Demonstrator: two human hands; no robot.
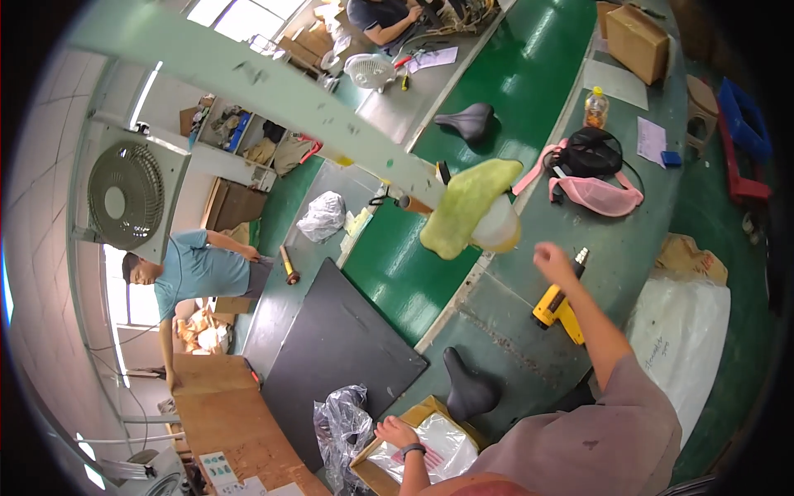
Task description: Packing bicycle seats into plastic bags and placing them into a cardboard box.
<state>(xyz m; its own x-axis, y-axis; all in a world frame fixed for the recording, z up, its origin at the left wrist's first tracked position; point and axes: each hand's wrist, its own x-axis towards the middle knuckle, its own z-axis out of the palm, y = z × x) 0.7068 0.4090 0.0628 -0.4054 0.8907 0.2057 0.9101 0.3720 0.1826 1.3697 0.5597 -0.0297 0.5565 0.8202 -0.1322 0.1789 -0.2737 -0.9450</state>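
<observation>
My right hand (552, 263) is raised over the bench, its fingers curled in with nothing visible in them. Beside its forearm lies a yellow heat gun (556, 306) with a metal nozzle. At the lower middle my left hand (397, 431) hovers by the edge of an open cardboard box (364, 469), fingers loosely apart. White plastic wrapping (442, 442) fills the box. Crumpled clear plastic (343, 422) is just left of that hand. A black bicycle saddle (470, 384) sits between the box and the heat gun.
A green cloth (471, 207) hangs by a post over the belt. A second saddle (470, 122) rests on the green belt (405, 281). A dark mat (331, 355), a hammer (289, 266), a pink-strapped bag (591, 178) and a bottle (595, 107) lie around. A co-worker (211, 269) stands left.
</observation>
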